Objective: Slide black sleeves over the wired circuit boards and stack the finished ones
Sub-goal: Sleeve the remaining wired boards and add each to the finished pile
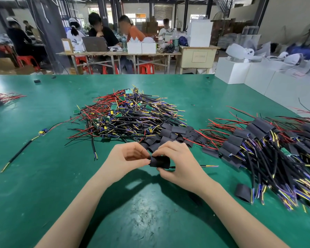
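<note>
Wires at the left edge [2, 99] run out of frame. At centre, left hand [128, 158] pinches the black sleeve [159, 161]'s end; right hand [175, 158] grips it, hiding any board inside. Finished stack [268, 149], lower right, is cut off.

Factory assembly workshop.
A green work mat [43, 158] bears a heap of wired circuit boards [125, 115]; at twelve o'clock, workers sit at trestle tables [115, 53] among cartons.

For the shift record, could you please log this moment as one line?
step: sleeving | left hand: pinches sleeve end | right hand: grips sleeve | bare boards: centre | finished stack: right
</note>
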A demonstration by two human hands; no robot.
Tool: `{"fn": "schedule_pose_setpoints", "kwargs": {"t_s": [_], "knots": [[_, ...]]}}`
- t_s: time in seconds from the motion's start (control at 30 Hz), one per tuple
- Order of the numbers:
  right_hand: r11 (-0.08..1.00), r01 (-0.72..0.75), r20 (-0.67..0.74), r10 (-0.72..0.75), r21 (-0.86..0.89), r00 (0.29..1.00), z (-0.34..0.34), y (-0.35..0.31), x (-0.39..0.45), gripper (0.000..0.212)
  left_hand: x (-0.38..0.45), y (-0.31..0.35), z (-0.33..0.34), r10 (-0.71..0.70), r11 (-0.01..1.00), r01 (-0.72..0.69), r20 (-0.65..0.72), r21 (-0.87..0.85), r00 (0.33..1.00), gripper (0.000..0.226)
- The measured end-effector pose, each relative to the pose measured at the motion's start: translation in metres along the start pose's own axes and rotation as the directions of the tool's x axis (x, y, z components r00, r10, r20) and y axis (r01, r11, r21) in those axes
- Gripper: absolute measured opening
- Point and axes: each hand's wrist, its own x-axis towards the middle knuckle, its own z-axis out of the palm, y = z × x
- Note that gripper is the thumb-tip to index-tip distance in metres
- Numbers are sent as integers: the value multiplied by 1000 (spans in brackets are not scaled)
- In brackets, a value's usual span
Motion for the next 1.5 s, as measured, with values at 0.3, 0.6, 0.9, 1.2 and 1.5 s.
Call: {"fn": "schedule_pose_setpoints", "kwargs": {"t_s": [0.3, 0.6, 0.9, 1.2, 1.5], "knots": [[997, 3, -43, 0, 73, 999, 0, -2, 0, 33, 1, 2, 4, 0, 1000, 0, -43, -5, 999, 28], [979, 57, -299, -115, -196, 947, -23, 3, 0, 29, 3, 2, -8, 113, 992, -97, -206, 86, 972, 20], [821, -359, -701, -69, -444, 709, -94, 66, -24, 27, 3, -7, -11, 116, 973, -72, -193, 220, 974, 19], [679, -661, -728, 272, -318, 629, -88, 92, -37, 20, 6, -11, -14, 151, 926, -13, -337, 378, 929, 19], [907, -131, 57, 167, -401, 984, 3, 33, -9, 54, 19, -45, -44, -22, 598, 301, -360, 742, 933, 59]]}}
